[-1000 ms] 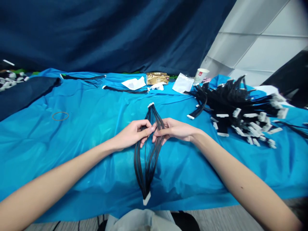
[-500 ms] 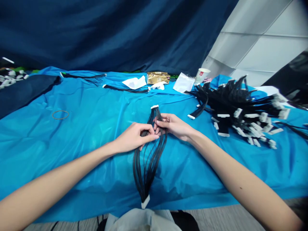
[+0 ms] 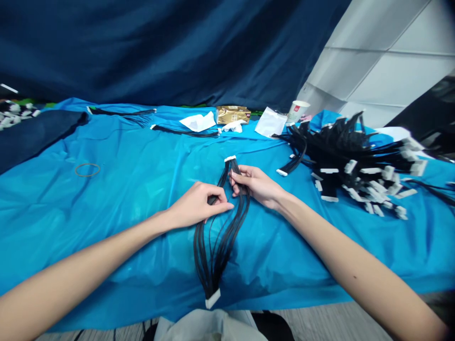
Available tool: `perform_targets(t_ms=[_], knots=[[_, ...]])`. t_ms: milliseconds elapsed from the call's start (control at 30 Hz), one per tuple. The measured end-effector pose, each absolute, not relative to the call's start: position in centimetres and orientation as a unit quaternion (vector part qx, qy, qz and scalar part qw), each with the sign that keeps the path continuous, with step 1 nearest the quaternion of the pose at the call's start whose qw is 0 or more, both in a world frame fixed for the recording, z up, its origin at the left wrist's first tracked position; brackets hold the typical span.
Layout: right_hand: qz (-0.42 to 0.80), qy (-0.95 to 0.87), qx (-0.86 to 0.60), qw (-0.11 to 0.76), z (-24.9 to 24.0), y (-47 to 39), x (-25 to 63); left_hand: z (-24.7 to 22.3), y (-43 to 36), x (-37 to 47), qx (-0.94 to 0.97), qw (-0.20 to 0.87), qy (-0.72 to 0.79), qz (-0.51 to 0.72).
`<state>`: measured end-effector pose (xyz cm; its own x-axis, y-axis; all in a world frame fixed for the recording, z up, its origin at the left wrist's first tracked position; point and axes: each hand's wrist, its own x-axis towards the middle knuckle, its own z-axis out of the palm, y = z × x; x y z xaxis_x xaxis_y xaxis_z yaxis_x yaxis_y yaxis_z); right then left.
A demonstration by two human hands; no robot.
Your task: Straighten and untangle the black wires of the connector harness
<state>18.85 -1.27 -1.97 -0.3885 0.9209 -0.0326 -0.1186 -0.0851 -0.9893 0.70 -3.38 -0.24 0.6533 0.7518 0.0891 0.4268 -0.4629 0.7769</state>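
Observation:
A black wire harness (image 3: 223, 251) with a white connector at each end lies on the blue cover in front of me. One connector (image 3: 230, 158) points away from me, the other (image 3: 213, 299) sits near the front edge. My left hand (image 3: 204, 203) has its fingers curled round the left strands, thumb stretched to the right. My right hand (image 3: 250, 183) pinches the right strands below the far connector. Between the hands the wires are spread into two groups, with a loose strand or two in the gap.
At right a large pile of similar harnesses (image 3: 341, 147) lies with white connectors outward. Two more harnesses (image 3: 185, 131) (image 3: 122, 113) lie toward the back. Also there are a gold tissue pack (image 3: 232, 115), white papers (image 3: 270, 123) and a paper cup (image 3: 297, 112). A rubber band (image 3: 87, 170) rests at left.
My hands have moved slightly apart, and the gap between the left and right strands is wider. The near connector has shifted a little to the left.

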Motion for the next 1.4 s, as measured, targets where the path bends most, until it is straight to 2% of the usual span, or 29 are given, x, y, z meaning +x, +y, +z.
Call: perform_targets(t_ms=[500, 700, 1033, 1400], knots=[[0.608, -0.556, -0.388, 0.412, -1.49, -1.12, 18.91, -0.14, -3.54, 0.81, 0.811, 0.349, 0.409, 0.23], [0.61, -0.565, -0.36, 0.423, -1.51, -1.07, 18.94, 0.21, -3.7, 0.87, 0.758, 0.399, 0.445, 0.262], [0.632, -0.558, -0.328, 0.427, -1.86, -0.82, 19.13, 0.35, -4.01, 0.9, 0.695, 0.484, 0.418, 0.329], [0.629, -0.576, -0.309, 0.421, -2.08, -0.77, 19.19, 0.55, -4.3, 0.94, 0.702, 0.491, 0.39, 0.338]])
